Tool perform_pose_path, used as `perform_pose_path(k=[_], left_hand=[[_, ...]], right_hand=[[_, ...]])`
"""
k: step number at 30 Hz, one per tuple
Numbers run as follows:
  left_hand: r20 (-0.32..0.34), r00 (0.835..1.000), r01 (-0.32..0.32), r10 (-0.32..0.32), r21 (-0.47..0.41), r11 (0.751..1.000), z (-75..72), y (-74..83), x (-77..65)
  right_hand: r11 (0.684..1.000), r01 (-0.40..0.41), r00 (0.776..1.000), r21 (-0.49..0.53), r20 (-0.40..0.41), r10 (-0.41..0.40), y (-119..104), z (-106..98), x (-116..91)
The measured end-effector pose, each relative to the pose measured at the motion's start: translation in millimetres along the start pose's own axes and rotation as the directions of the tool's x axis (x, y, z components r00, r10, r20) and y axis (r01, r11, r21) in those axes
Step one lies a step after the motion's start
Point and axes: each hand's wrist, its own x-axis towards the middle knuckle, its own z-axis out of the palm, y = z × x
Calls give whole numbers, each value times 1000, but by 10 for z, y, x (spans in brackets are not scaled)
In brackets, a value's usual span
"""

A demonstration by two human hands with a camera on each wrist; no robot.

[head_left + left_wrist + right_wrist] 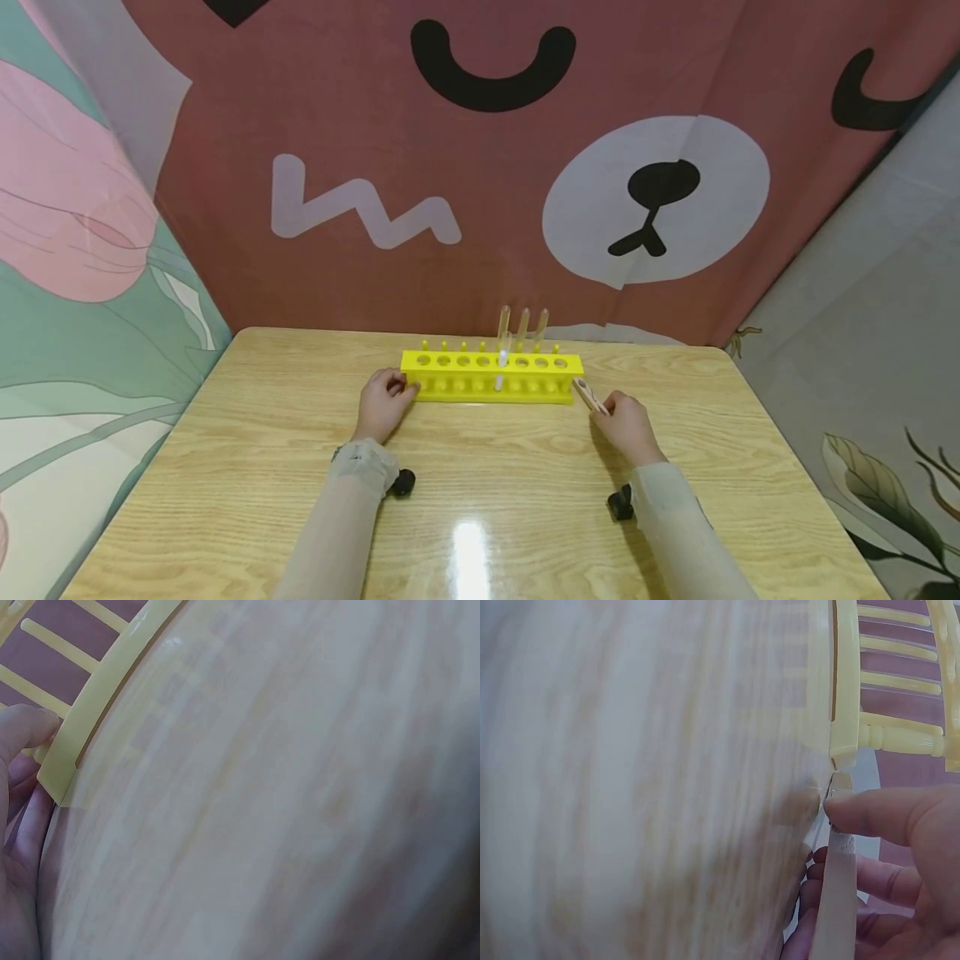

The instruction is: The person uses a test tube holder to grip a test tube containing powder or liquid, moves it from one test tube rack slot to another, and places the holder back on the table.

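Observation:
A yellow test tube rack (457,398) stands toward the back of the table. My left hand (385,404) grips its left end; in the left wrist view the thumb (34,726) lies at the rack's base (82,727), other fingers beyond it. At the opposite end my right hand (626,423) pinches a wooden test tube clamp (590,395), its tip right beside the rack. In the right wrist view the thumb presses along the clamp (835,900). One test tube (502,359) with something white in it sits in a middle hole.
Three clear test tubes stand round end up at the rack's back: one left (504,320), one middle (522,323), one right (542,323). Behind the wooden table (300,500) hangs a reddish-brown cloth (495,283) with a cartoon face.

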Motion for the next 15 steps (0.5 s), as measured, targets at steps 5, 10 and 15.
perform_pose_path(k=[5, 10, 15], left_hand=[[-4, 1000, 0, 0, 4, 1000, 3, -16, 6], [-1, 1000, 1, -1, 7, 1000, 3, -6, 3], [4, 1000, 7, -7, 4, 1000, -6, 14, -5]], right_hand=[[1000, 9, 1000, 0, -5, -9, 18, 3, -1], [1000, 8, 1000, 18, 5, -8, 28, 9, -3], [1000, 17, 1000, 25, 0, -17, 35, 8, -1]])
